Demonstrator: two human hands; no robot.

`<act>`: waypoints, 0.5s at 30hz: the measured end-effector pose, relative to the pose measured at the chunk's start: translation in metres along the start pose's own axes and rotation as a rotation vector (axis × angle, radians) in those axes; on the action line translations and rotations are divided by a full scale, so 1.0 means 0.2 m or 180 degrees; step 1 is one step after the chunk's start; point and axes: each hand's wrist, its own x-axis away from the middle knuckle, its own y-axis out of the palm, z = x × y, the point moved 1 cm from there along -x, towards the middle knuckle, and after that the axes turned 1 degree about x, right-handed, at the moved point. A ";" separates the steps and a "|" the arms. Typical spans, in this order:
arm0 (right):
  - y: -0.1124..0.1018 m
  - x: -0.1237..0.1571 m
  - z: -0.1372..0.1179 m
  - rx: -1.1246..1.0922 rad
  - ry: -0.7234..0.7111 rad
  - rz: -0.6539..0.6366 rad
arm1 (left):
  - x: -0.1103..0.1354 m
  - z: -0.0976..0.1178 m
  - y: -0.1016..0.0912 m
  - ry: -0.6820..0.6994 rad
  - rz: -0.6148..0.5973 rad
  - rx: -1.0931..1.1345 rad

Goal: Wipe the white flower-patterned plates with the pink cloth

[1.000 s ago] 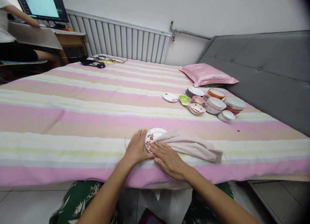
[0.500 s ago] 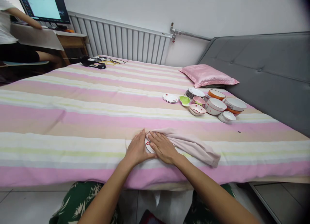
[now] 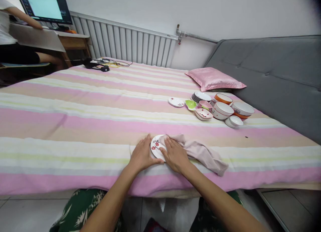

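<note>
A small white plate with red flowers (image 3: 155, 146) lies on the bed near its front edge. Curved around the plate's left side, my left hand (image 3: 142, 154) holds its rim, the thumb along the near edge. My right hand (image 3: 175, 155) presses a pale pink cloth (image 3: 202, 154) onto the right part of the plate, fingers fairly straight on top of it. The cloth's loose end trails off to the right over the bedsheet. Hand and cloth hide the plate's right side.
Beyond my hands, toward the right, stand stacked plates (image 3: 202, 96), flowered plates (image 3: 176, 102), a green leaf-shaped dish (image 3: 191, 105) and several bowls (image 3: 222, 111). A pink pillow (image 3: 214, 78) lies by the grey headboard (image 3: 271, 63). Cables (image 3: 112, 62) lie far left; a person (image 3: 7, 24) sits at a desk.
My right hand has slid right with the cloth, uncovering more of the plate's flowered face. My left hand stays at the plate's rim.
</note>
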 end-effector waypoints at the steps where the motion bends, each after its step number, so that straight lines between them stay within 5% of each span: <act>1: -0.01 0.02 0.00 0.0033 0.0042 -0.0057 | 0.00 0.00 0.00 -0.0006 -0.0005 -0.0003; 9: -0.08 0.17 -0.01 0.0061 0.0129 -0.0366 | 0.00 0.00 0.00 0.0040 -0.0008 0.0003; 15: -0.12 0.27 -0.01 -0.0206 -0.0320 -0.0450 | 0.00 0.00 0.00 0.0085 0.0053 -0.0046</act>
